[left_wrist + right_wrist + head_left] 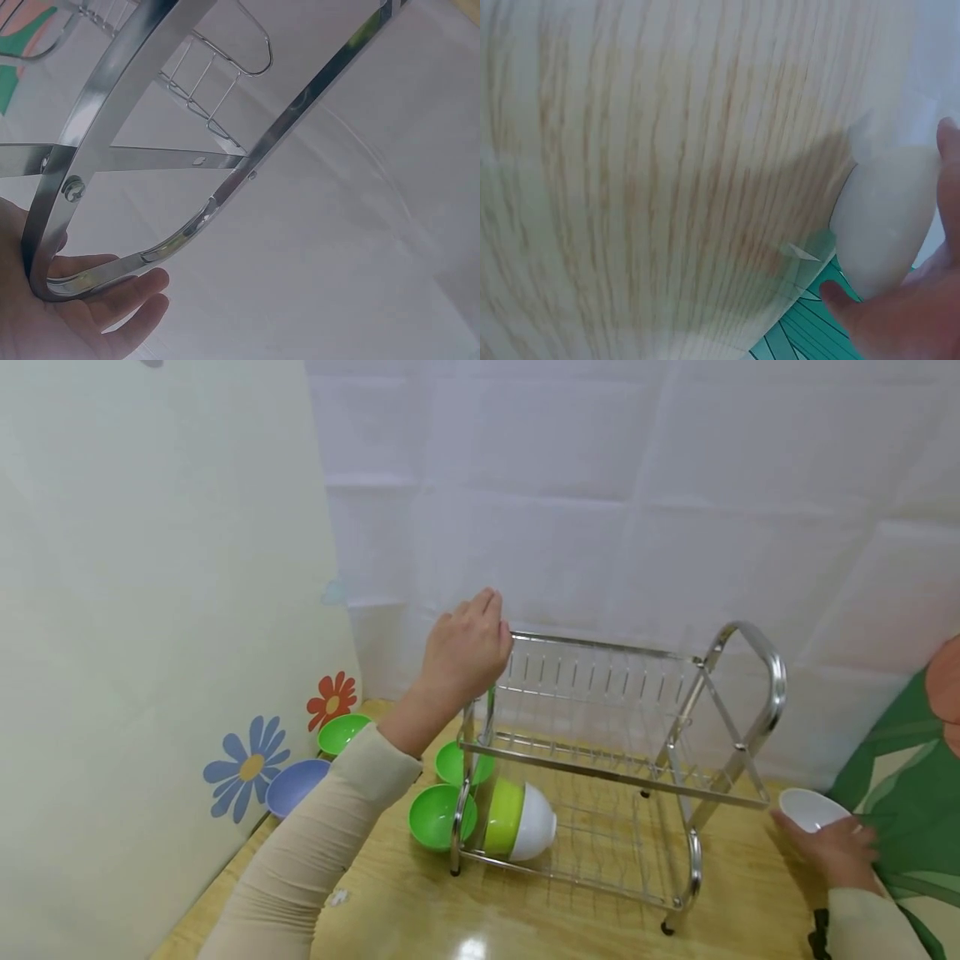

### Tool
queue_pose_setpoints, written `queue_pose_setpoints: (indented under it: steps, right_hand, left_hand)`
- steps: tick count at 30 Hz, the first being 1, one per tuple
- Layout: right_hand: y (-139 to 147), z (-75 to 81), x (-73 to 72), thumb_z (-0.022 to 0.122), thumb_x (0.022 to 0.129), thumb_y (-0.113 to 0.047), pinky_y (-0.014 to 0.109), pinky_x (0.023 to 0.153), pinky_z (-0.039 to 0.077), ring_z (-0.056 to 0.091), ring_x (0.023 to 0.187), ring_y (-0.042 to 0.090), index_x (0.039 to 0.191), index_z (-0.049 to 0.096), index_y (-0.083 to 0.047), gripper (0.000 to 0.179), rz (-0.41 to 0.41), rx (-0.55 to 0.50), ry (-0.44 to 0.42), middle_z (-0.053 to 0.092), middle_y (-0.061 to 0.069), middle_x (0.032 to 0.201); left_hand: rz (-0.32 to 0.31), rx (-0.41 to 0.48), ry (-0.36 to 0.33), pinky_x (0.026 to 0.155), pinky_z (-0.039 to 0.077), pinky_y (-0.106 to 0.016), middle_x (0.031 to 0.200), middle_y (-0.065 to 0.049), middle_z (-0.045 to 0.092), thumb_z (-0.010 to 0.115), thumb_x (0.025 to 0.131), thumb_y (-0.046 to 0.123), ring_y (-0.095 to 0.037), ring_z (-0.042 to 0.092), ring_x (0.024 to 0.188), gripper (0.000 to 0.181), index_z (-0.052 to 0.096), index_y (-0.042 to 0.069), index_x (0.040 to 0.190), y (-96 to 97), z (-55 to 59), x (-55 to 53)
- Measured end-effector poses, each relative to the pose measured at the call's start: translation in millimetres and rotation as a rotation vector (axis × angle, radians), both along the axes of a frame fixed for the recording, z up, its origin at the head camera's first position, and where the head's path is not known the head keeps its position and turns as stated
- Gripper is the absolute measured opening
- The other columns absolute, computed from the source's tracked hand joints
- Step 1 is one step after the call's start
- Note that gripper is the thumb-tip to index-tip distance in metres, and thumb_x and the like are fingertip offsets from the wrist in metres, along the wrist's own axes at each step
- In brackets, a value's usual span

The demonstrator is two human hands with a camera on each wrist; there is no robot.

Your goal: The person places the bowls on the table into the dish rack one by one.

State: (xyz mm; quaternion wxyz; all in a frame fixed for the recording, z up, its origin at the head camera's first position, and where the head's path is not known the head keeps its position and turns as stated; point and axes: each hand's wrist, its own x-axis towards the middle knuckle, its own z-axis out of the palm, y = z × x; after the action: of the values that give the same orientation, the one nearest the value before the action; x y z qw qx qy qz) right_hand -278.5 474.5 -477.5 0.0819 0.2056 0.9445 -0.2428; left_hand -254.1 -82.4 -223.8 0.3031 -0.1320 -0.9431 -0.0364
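Note:
My left hand (467, 643) grips the upper left end of a two-tier metal dish rack (592, 766). In the left wrist view the rack's curved side bar (112, 274) lies across the palm, with fingers (139, 296) behind it. Over at the far right, my right hand (836, 847) holds a white bowl (813, 808); the right wrist view shows the bowl's smooth side (889, 217) between thumb and fingers. On the rack's lower tier, a yellow-green bowl (504, 817) and another white bowl (536, 822) sit on their sides, nested together.
Two green bowls (435, 818) stand by the rack's left legs on the wooden table (420, 918). Farther left, a purple bowl (294, 787) and a green bowl (342, 732) lie beside the flower-printed wall sheet (180, 568). A white cloth (562, 485) hangs behind the rack.

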Motion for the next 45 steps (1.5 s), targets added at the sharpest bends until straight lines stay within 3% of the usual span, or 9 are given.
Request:
queue_pose_setpoints:
  steps: [8, 16, 23, 29, 32, 38, 42, 45]
  right_hand:
    - [-4, -1.2, 5.5, 0.049, 0.087, -0.069, 0.072, 0.098, 0.032, 0.013, 0.119, 0.074, 0.135, -0.014, 0.033, 0.129, -0.046, 0.013, -0.005, -0.003, 0.06, 0.127]
    - [-4, -0.3, 4.7, 0.053, 0.087, -0.061, 0.071, 0.1, 0.032, 0.016, 0.119, 0.071, 0.134, -0.011, 0.033, 0.123, -0.03, 0.05, -0.001, 0.002, 0.06, 0.127]
    - [-1, 0.3, 2.5, 0.057, 0.087, -0.058, 0.071, 0.101, 0.033, 0.018, 0.12, 0.069, 0.136, -0.01, 0.032, 0.122, -0.018, 0.059, 0.065, 0.007, 0.059, 0.128]
    - [-3, 12.1, 8.1, 0.06, 0.087, -0.055, 0.071, 0.098, 0.034, 0.02, 0.119, 0.068, 0.138, -0.005, 0.032, 0.12, 0.003, 0.059, 0.176, 0.009, 0.059, 0.129]
    - [-4, 18.4, 14.3, 0.063, 0.086, -0.053, 0.071, 0.093, 0.036, 0.024, 0.115, 0.067, 0.137, 0.003, 0.032, 0.116, 0.032, 0.082, 0.25, 0.017, 0.058, 0.126]
    - [-10, 30.1, 44.0, 0.068, 0.085, -0.047, 0.068, 0.085, 0.038, 0.026, 0.109, 0.062, 0.133, 0.018, 0.031, 0.104, 0.104, 0.095, 0.391, 0.03, 0.051, 0.115]
    - [-12, 39.7, 66.7, 0.075, 0.081, -0.04, 0.054, 0.07, 0.041, 0.036, 0.099, 0.06, 0.118, 0.035, 0.027, 0.086, 0.203, 0.137, 0.499, 0.045, 0.046, 0.099]
    - [-16, 47.3, 84.1, 0.076, 0.082, -0.04, 0.054, 0.067, 0.041, 0.036, 0.098, 0.06, 0.117, 0.037, 0.026, 0.084, 0.262, 0.171, 0.497, 0.047, 0.046, 0.097]
  left_hand:
    - [-0.004, 0.021, -0.026, 0.104, 0.05, -0.049, 0.155, -0.012, 0.046, 0.034, 0.106, 0.03, -0.031, 0.053, 0.134, 0.052, 0.044, 0.002, 0.149, 1.5, -1.2, 0.4]
    - [-0.003, 0.029, -0.016, 0.103, 0.051, -0.048, 0.154, -0.013, 0.047, 0.034, 0.106, 0.03, -0.032, 0.055, 0.132, 0.052, 0.045, 0.001, 0.148, -0.4, -2.0, -0.5]
    - [-0.003, 0.032, -0.013, 0.103, 0.051, -0.047, 0.154, -0.013, 0.046, 0.033, 0.106, 0.03, -0.031, 0.055, 0.132, 0.052, 0.045, 0.001, 0.148, 0.1, -1.3, -1.9]
    - [-0.002, 0.049, -0.027, 0.104, 0.05, -0.047, 0.155, -0.013, 0.045, 0.033, 0.106, 0.029, -0.031, 0.054, 0.134, 0.052, 0.044, 0.001, 0.149, 1.3, 0.6, -0.7]
    - [-0.004, 0.053, -0.035, 0.105, 0.05, -0.047, 0.155, -0.013, 0.045, 0.032, 0.106, 0.029, -0.032, 0.053, 0.134, 0.052, 0.043, 0.001, 0.149, 2.0, 0.7, -0.8]
    - [-0.023, 0.063, -0.051, 0.105, 0.05, -0.047, 0.156, -0.013, 0.044, 0.033, 0.107, 0.029, -0.031, 0.052, 0.136, 0.052, 0.043, 0.001, 0.149, 5.9, 0.0, -1.1]
    - [-0.042, 0.097, -0.069, 0.108, 0.048, -0.047, 0.157, -0.012, 0.042, 0.035, 0.107, 0.029, -0.031, 0.048, 0.139, 0.052, 0.042, 0.002, 0.15, 8.7, 1.3, -1.8]
    - [-0.058, 0.125, -0.083, 0.11, 0.046, -0.047, 0.158, -0.012, 0.04, 0.034, 0.107, 0.03, -0.03, 0.045, 0.142, 0.053, 0.04, 0.003, 0.151, 8.7, 2.4, -2.5]
